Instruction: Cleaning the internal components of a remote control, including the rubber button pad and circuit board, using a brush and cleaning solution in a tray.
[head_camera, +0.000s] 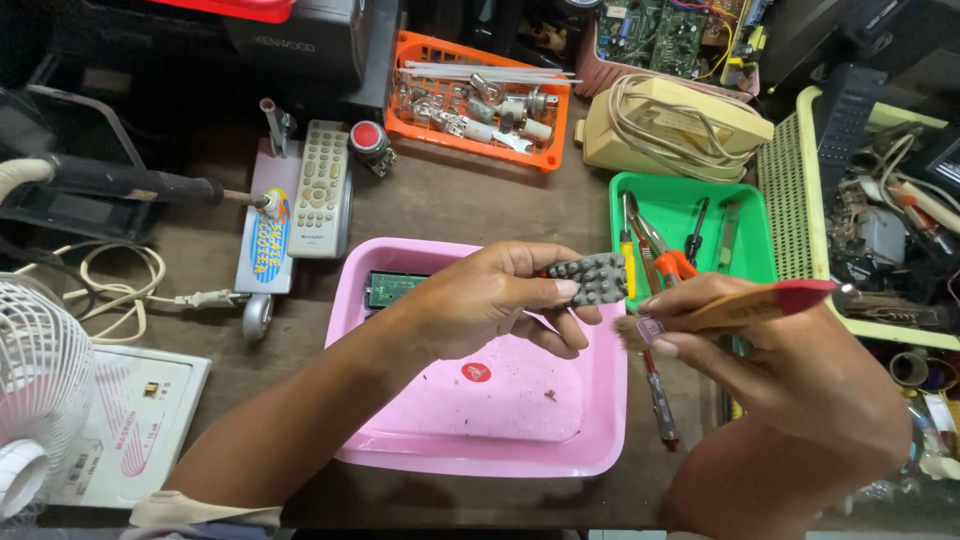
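While the left hand (480, 300) pinches a grey rubber keypad membrane (592, 277) above the pink plastic tray (400, 440), the right hand (770, 365) grips a small wooden-handled brush (700, 315), bristles just beside the keypad; brushing appears underway, and the green circuit board (388, 288) lies bare behind the left wrist.

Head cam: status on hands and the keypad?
Left hand pinching grey rubber keypad over pink tray. Right hand holding brush, bristles at keypad's edge. Green circuit board in tray, partly hidden by left hand.
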